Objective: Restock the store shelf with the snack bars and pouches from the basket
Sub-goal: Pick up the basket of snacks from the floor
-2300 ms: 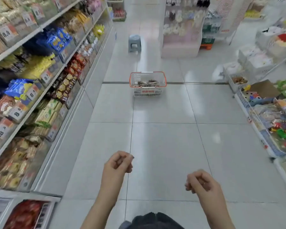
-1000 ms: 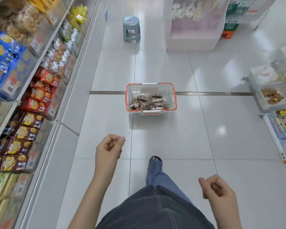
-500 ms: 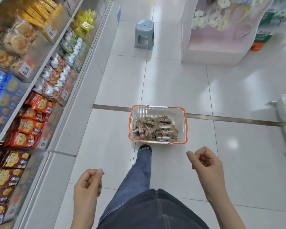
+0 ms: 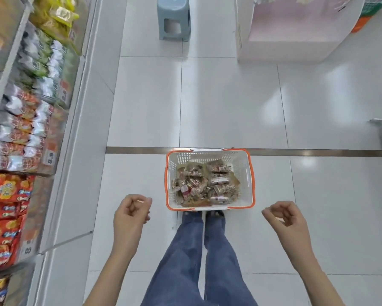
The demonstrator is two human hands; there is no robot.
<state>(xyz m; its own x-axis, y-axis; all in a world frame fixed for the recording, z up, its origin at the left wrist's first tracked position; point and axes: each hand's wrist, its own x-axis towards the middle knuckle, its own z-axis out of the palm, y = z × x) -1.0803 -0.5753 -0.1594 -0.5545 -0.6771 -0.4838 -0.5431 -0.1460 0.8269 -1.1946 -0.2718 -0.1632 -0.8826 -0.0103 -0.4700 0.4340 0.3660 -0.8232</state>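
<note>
We see white basket [image 4: 245,173] with orange rim, upright on floor tile, just past our feet, one end touching metal floor strip. Inside: loose heap of small wrapped snack bars and pouches [image 4: 204,184], brown, red, silver wrappers, lying flat and jumbled, covering bottom. Shelf [image 4: 81,89] at our left, well apart from basket, stocked with packets.

Head view — steeply downward, floor [image 4: 218,102] near
</note>
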